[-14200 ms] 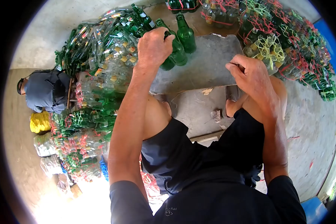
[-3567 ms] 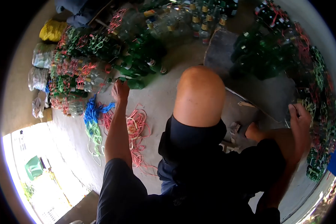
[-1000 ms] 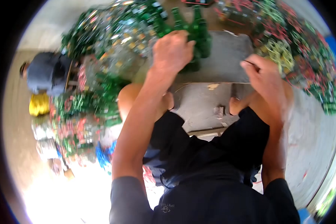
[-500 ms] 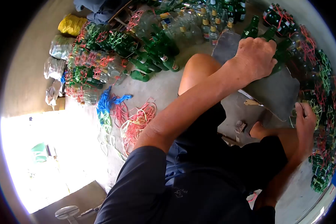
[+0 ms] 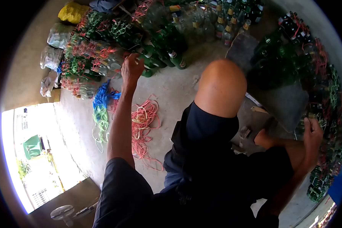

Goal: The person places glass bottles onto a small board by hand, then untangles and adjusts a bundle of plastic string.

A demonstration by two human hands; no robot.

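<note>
My left hand (image 5: 132, 69) is stretched out at the far left, fingers partly spread and curved, right at the neck end of a green bottle (image 5: 147, 72) lying on the floor. The hand covers that neck, so contact is hard to judge. More green bottles (image 5: 176, 60) lie beside it. My right hand (image 5: 312, 133) rests by my bent leg, thumb and forefinger pinched together; anything between them is too small to make out. A dark board (image 5: 283, 100) lies in front of that hand, with several green bottles (image 5: 275, 57) grouped on it.
Red and pale plastic strands (image 5: 144, 114) and a blue-and-green bundle of strands (image 5: 100, 100) lie on the floor. Tied bottle stacks (image 5: 91, 53) line the left wall and tied green bottles (image 5: 332, 87) the right. Clear bottles (image 5: 208, 28) stand at the back. A fan (image 5: 62, 212) is lower left.
My left hand has left the green bottles on the board and swung far left to the bottles lying on the floor. My right hand stays pinched in about the same place.
</note>
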